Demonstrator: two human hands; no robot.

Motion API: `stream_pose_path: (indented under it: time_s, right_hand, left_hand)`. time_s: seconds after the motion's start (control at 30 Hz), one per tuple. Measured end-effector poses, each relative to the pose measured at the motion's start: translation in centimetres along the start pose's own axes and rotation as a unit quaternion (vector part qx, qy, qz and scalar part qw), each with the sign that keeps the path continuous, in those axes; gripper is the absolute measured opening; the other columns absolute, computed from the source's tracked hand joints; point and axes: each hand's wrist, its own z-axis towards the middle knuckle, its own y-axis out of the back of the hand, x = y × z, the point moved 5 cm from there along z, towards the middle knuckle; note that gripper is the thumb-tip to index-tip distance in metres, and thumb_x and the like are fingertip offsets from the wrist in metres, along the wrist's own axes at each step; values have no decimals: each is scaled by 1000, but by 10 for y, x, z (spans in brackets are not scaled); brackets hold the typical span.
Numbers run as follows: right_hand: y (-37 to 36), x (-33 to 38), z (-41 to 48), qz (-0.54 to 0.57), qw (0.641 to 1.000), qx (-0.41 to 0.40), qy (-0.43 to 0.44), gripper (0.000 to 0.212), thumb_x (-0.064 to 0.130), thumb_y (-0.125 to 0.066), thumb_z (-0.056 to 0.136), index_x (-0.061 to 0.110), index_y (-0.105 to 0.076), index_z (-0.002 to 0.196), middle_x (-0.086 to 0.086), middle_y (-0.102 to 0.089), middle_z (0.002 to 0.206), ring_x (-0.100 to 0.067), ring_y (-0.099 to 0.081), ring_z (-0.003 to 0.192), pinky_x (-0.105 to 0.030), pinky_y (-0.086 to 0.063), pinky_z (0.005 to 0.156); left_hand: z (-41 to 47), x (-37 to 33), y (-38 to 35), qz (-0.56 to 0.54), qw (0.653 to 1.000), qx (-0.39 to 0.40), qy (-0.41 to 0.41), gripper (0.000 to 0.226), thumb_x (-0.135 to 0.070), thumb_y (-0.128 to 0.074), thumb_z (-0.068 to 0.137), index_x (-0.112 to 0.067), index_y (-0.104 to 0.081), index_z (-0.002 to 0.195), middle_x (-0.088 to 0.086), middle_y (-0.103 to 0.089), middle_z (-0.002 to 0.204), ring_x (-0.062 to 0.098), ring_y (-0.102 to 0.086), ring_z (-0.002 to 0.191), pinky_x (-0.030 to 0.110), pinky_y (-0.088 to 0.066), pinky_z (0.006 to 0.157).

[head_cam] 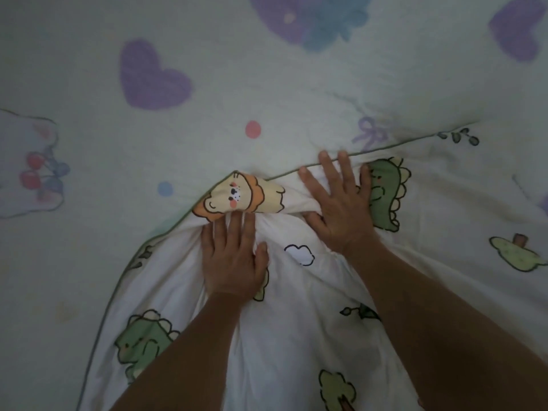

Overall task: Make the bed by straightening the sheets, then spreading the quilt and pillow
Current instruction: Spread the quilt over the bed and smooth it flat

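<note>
Fingers [237, 229] of the left hand [234, 262] lie straight and close together, thumb held out to the side, pressing flat on the quilt [296, 351] just below the lion print [234, 197], where the cloth is bunched into folds. This white quilt covers the bed below and to the right of the lion print. The heart-patterned sheet [207, 54] shows bare to the left of and above it. Just right of the lion print, the right hand [341, 209] rests palm-down with its fingers [329, 170] straight and spread, their tips reaching the green piped edge [385, 149] of the quilt. The hand's outer side touches a green dinosaur print [388, 194]. Neither hand pinches or grips the fabric. The quilt appears soft, limp and light, and is likely to crumple under pressure and slide over the sheet rather than hold a shape. The piped edge on either side of the lion print probably offers the firmest hold, pinched with the two hands well apart so the crumpled corner draws out flat. No pillow is in view.
</note>
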Motion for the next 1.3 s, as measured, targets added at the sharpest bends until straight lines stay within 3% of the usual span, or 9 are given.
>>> stream_pose_path:
  time_s: [0.17,0.57,0.77,0.97,1.03,1.13,1.2,1.23,1.3]
  right_hand:
    - [0,0,0,-8,1000,-7,-6,70,63,-29,88,33,-24,152,-8,-12,161,-35,-4,148,-61,-4,114]
    - [-3,0,-2,20,999,-30,-4,69,63,-28,89,33,-26,151,-8,-15,161,-34,-6,148,-61,-7,114]
    - [2,-1,-4,16,1000,-3,0,65,63,-22,93,34,-24,152,-7,-14,161,-33,-7,148,-60,-5,114]
    - [19,-8,-2,115,991,63,2,70,71,-12,84,45,-22,148,6,-6,162,-22,1,149,-50,2,114]
    - [33,-16,3,191,979,65,-11,72,71,-11,82,43,-39,142,10,-24,158,-16,-14,146,-46,-8,115]
    - [62,-36,12,286,957,23,-47,61,58,-27,89,24,-61,126,-1,-58,132,-23,-49,125,-45,-37,104]
    - [71,-50,17,181,982,27,-41,43,32,-49,89,16,-57,128,-11,-56,130,-32,-50,119,-43,-43,94]
    - [74,-58,19,112,991,44,-52,47,23,-55,86,15,-52,132,-14,-52,131,-34,-49,118,-40,-44,91]
    - [74,-78,19,39,986,106,-120,51,25,-59,84,15,-45,132,-14,-53,122,-33,-54,111,-36,-42,82]
  left_hand:
    - [-2,1,-3,-5,1000,9,3,64,-41,-37,92,-11,-27,148,14,-27,148,40,-30,133,53,-15,116]
    - [-1,1,1,-13,999,30,0,62,-40,-41,89,-10,-40,144,16,-43,145,39,-36,132,54,-19,114]
    - [-3,1,9,-11,1000,18,-2,65,-43,-37,91,-12,-31,148,13,-35,152,34,-28,141,52,-16,117]
    - [-4,0,16,-42,999,16,12,65,-44,-29,93,-11,-28,149,11,-25,156,30,-18,145,48,-12,118]
    - [-2,0,25,-88,996,0,19,61,-40,-29,94,-8,-33,146,13,-31,154,31,-23,143,47,-15,117]
    - [6,-2,46,-164,986,-37,12,52,-35,-32,96,-1,-48,131,18,-50,135,36,-42,128,47,-31,109]
    - [14,-3,61,-212,974,-66,44,43,-36,-34,95,-4,-52,118,13,-56,115,34,-52,109,42,-41,92]
    - [19,-3,68,-233,966,-80,73,40,-37,-35,94,-5,-50,114,12,-56,108,33,-54,101,40,-43,83]
    - [28,-1,78,-258,951,-102,133,37,-36,-39,96,-8,-46,120,12,-60,107,35,-58,94,39,-44,73]
